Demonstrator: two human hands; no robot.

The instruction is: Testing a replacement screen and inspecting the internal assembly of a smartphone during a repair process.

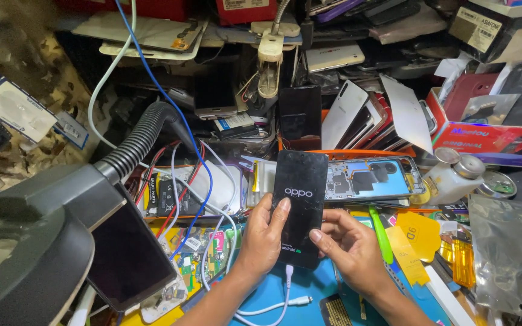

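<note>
A black smartphone point(300, 181) stands upright at the centre of the head view, its dark screen lit with a start-up logo. My left hand point(264, 238) grips its left edge, thumb resting on the glass. My right hand point(348, 247) holds the lower right edge, thumb against the side. A white cable point(285, 296) is plugged into the phone's bottom end and trails down over the blue mat point(309, 287).
An opened phone body with blue inner parts point(370, 179) lies behind the phone. A black lamp with a ribbed hose point(134, 145) fills the left. Loose batteries, small boards, a white bottle point(448, 178), a green pry tool point(382, 235) and boxes of phones crowd the bench.
</note>
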